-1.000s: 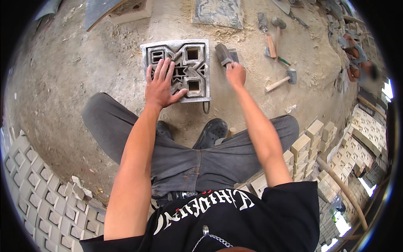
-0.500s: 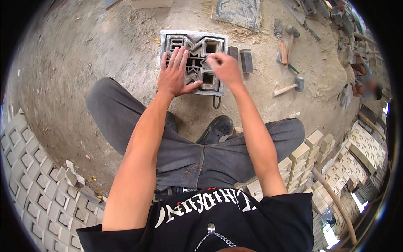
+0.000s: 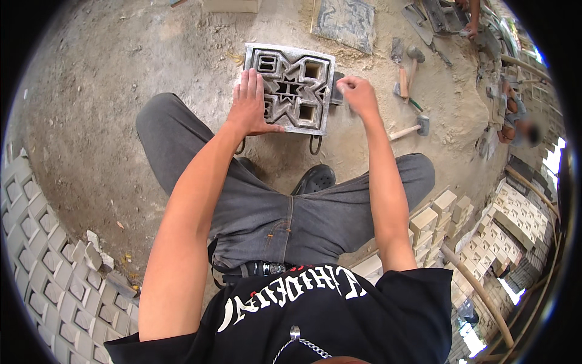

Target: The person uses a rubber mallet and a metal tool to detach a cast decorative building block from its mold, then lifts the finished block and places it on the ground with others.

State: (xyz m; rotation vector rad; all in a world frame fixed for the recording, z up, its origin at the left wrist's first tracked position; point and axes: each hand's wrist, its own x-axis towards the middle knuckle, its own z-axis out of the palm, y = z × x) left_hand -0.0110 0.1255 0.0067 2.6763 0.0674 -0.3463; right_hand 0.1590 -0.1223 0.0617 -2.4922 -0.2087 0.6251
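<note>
A square grey metal mould [image 3: 291, 88] with a patterned openwork top lies on the ground in front of my crossed legs. My left hand [image 3: 247, 104] rests flat on its left edge, fingers together and stretched out, thumb along the near side. Just off the mould's right side is my right hand [image 3: 359, 97], its fingers curled in; what they hold, if anything, is hidden. A dark rectangular block [image 3: 337, 88] stands between that hand and the mould. Two wire loops, one of them a handle [image 3: 315, 144], stick out from the near side.
Right of the mould lie a mallet [image 3: 412, 128], another mallet [image 3: 415, 56] and a wooden-handled tool [image 3: 403, 80]. A dusty board [image 3: 344, 24] lies beyond. Patterned blocks [image 3: 73, 297] stand at left, pale blocks [image 3: 433, 218] at right. Other people work at far right.
My right hand has moved right, from above the mould to beside it. My left hand has shifted to the mould's left edge. The view has shifted slightly.
</note>
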